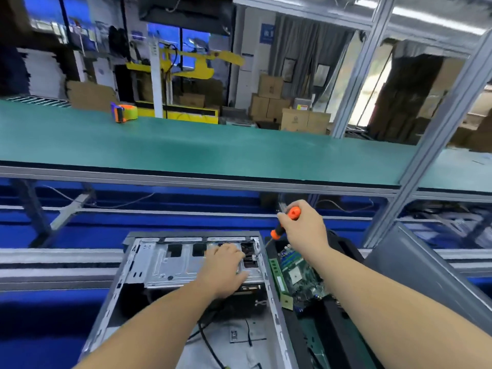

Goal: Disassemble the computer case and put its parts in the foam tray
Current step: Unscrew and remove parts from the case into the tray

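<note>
While our left hand rests with relaxed fingers on the silver metal drive cage inside the open grey computer case, our right hand grips an orange-and-black screwdriver, tip at the cage's right edge; a green motherboard lies in the black foam tray just beside.

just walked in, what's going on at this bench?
A person is taking apart an open grey metal computer case. The right hand has its grip around an orange-and-black screwdriver, tip angled down at the case's far right corner. The left hand rests flat on the silver metal drive cage inside. A green circuit board already lies in the black foam tray to the right. An orange tape dispenser sits on the green shelf beyond.
</note>
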